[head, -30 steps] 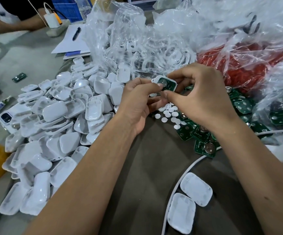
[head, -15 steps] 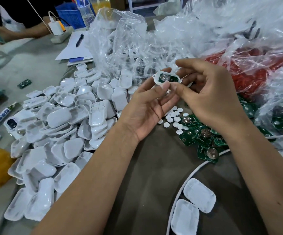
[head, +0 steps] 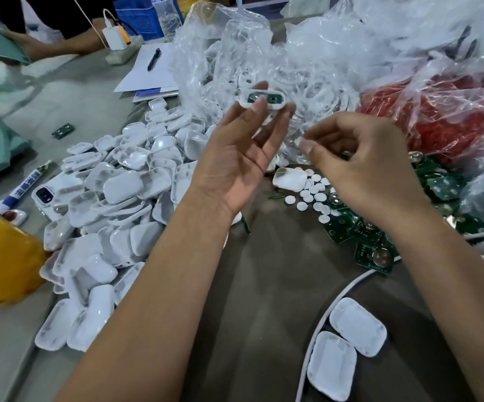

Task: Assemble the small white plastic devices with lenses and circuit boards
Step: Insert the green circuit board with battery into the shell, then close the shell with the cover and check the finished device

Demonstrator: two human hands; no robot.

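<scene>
The left hand (head: 235, 158) is raised palm-up above the tabletop (head: 264, 285), its fingertips (head: 259, 107) pinching a white shell (head: 262, 99) with a green board seated inside; that grip is clamped on the shell. The shell sits up against the clear bag (head: 307, 68), above the discs (head: 313, 195). The right hand (head: 368, 166) hovers just right of the left, fingers curled, thumb and forefinger pressed together on something small and pale; what it is cannot be told. Left of the discs lies a heap of shells (head: 113, 216). Right of the discs lie green boards (head: 371, 245). Nearer than the discs, two shells (head: 348, 343) rest beside a white cable (head: 319, 329).
</scene>
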